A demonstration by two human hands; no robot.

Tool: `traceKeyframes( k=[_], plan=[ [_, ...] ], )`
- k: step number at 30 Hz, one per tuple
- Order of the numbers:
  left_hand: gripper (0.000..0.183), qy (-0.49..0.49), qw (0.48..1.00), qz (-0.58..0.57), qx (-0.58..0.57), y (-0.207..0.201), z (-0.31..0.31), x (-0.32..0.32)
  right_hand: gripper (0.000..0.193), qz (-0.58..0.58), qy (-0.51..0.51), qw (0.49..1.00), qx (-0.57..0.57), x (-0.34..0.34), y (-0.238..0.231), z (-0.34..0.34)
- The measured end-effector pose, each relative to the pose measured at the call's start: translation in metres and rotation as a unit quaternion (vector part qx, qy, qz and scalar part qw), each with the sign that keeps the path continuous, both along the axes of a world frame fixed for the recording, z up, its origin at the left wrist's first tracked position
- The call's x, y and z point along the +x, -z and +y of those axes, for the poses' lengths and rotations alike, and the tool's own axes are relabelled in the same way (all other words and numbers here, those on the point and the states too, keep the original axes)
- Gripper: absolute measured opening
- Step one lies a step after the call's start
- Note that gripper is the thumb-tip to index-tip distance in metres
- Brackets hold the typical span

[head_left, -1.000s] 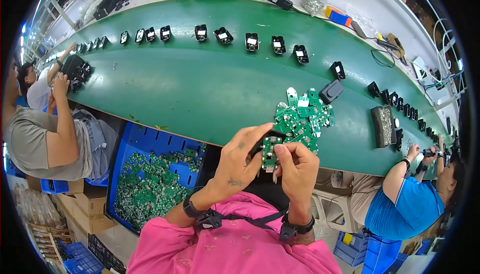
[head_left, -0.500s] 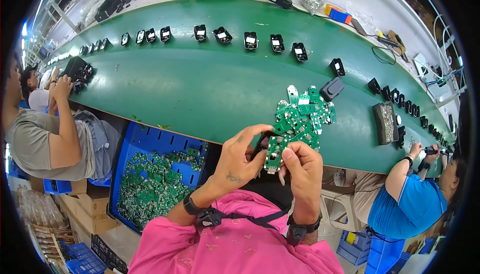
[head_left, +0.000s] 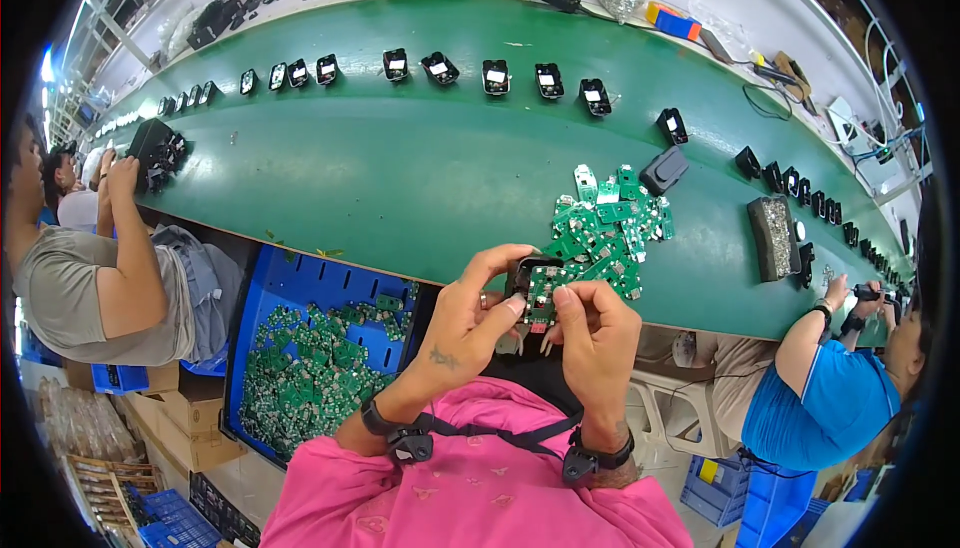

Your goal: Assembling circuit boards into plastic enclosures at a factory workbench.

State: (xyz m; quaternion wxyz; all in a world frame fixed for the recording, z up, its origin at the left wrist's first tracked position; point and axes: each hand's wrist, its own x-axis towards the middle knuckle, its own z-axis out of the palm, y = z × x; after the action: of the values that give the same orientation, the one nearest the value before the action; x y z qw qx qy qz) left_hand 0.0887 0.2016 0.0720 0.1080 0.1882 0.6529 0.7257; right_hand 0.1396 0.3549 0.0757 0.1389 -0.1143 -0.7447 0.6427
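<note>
My left hand [head_left: 468, 316] is closed around a black plastic housing [head_left: 516, 276], held above the table's near edge. A green circuit board [head_left: 543, 298] overlaps the housing's open face. My right hand [head_left: 596, 333] pinches the board's right edge between thumb and fingers. The left thumb presses on the board's other side. How far the board sits inside the housing cannot be made out. Just beyond my hands lies a loose heap of green circuit boards [head_left: 610, 223], with a dark closed housing [head_left: 664, 170] at its far right side.
Black housings [head_left: 496, 78] stand in a row along the green table [head_left: 400, 158]. A blue bin [head_left: 262, 293] with many boards is at lower left. A grey-speckled block [head_left: 772, 238] lies to the right. Co-workers sit at left [head_left: 90, 288] and right [head_left: 815, 398].
The board has moved left, from beside the housing to over its open face. My left thumb has come onto the board, and my right hand has shifted slightly left with it.
</note>
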Motion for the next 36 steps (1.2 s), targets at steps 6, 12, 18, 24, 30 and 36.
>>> traceKeyframes(
  k=[6,12,18,24,30,36],
  plan=[
    [0.045,0.020,0.999,0.000,-0.041,-0.005,0.002,0.002,0.018,0.017,0.029,0.999,0.039,-0.001,0.004,-0.002],
    [0.047,0.029,0.996,-0.076,-0.048,-0.002,0.004,0.006,0.019,0.032,0.040,0.993,0.103,-0.006,0.016,-0.002],
    [0.045,-0.004,0.999,-0.027,-0.039,0.003,0.009,0.005,0.018,-0.012,-0.010,0.999,-0.052,-0.004,-0.001,0.001],
    [0.040,-0.031,0.990,0.101,-0.099,0.008,0.011,0.002,0.017,-0.012,-0.011,0.999,-0.034,-0.005,0.004,0.004],
    [0.041,-0.039,0.994,0.068,-0.077,0.013,0.013,0.006,0.019,0.058,0.063,0.986,0.143,-0.006,0.008,-0.005],
    [0.039,-0.061,0.990,0.059,-0.115,0.010,0.021,0.010,0.019,0.108,0.058,0.970,0.208,-0.012,0.028,-0.005]
  ],
)
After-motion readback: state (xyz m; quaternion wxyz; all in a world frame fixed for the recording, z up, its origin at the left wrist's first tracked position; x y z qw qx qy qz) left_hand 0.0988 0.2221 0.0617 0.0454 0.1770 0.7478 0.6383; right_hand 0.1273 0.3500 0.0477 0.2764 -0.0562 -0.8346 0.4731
